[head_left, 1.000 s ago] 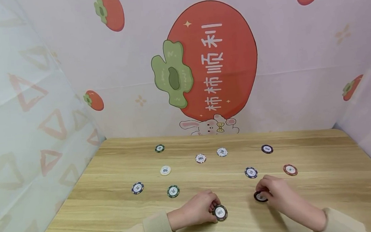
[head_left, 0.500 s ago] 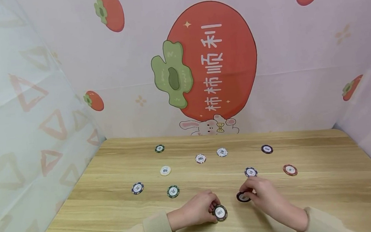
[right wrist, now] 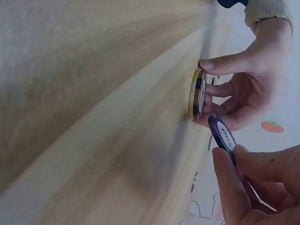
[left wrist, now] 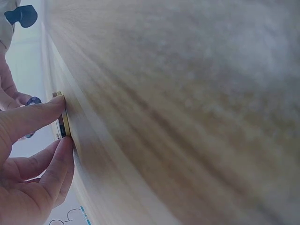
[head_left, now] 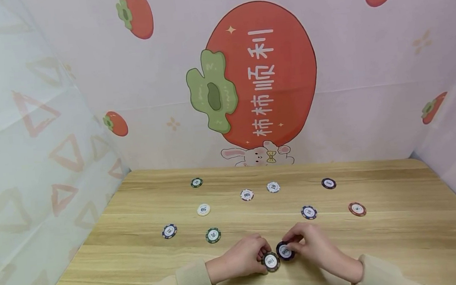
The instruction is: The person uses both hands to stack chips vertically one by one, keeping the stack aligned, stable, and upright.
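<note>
Near the front of the wooden table [head_left: 141, 263], my left hand [head_left: 238, 258] grips a poker chip marked 100 [head_left: 271, 262] by its edges. The right wrist view shows this chip lying on a yellow-edged chip [right wrist: 191, 96], as a small stack between thumb and fingers. My right hand [head_left: 320, 247] pinches a dark purple chip [head_left: 284, 250] with a white centre. That chip is tilted, close beside the stack and a little above it in the right wrist view [right wrist: 221, 133]. The right thumb covers part of its number.
Several single chips lie spread behind the hands: a green 20 chip [head_left: 213, 235], a blue 10 chip [head_left: 309, 212], a red 5 chip [head_left: 357, 209], a white 50 chip [head_left: 203, 209] and others. A patterned cloth [head_left: 348, 123] hangs behind the table.
My right hand has carried the dark purple chip leftward across the table to the stack. The left hand has stayed in place, still holding the 100 chip.
</note>
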Demonstrator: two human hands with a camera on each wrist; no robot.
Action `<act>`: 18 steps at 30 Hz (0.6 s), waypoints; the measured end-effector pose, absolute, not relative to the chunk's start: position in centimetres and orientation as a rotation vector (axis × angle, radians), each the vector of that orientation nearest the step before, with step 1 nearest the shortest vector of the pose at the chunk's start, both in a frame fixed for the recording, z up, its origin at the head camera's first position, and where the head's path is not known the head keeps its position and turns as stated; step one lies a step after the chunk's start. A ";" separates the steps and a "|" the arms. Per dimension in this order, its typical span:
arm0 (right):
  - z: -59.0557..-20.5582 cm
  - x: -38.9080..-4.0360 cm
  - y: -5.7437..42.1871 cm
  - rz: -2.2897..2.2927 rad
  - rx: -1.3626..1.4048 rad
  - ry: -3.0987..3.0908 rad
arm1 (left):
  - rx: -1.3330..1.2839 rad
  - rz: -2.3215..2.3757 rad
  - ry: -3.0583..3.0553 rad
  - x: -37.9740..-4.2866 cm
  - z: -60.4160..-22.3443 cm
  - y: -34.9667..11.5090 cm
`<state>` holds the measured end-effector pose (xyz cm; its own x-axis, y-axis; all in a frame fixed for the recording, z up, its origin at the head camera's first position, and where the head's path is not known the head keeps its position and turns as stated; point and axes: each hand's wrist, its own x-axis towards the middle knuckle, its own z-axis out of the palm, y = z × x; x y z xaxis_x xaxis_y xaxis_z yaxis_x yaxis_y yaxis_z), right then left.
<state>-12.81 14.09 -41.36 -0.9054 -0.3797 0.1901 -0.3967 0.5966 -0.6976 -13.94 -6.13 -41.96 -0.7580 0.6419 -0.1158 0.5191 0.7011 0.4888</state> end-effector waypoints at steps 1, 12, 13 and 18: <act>-41.5 -12.8 14.0 1.255 0.669 -2.796 | 0.917 0.635 2.632 -13.9 -42.0 -6.1; -42.5 -12.6 13.0 1.597 0.572 -2.838 | 0.919 0.654 2.622 -13.9 -42.0 -6.2; -42.6 -12.6 12.9 1.598 0.575 -2.840 | 0.917 0.655 2.621 -13.9 -42.0 -6.2; -43.1 -12.6 12.7 1.559 0.622 -2.847 | 0.922 0.648 2.628 -14.0 -42.1 -6.2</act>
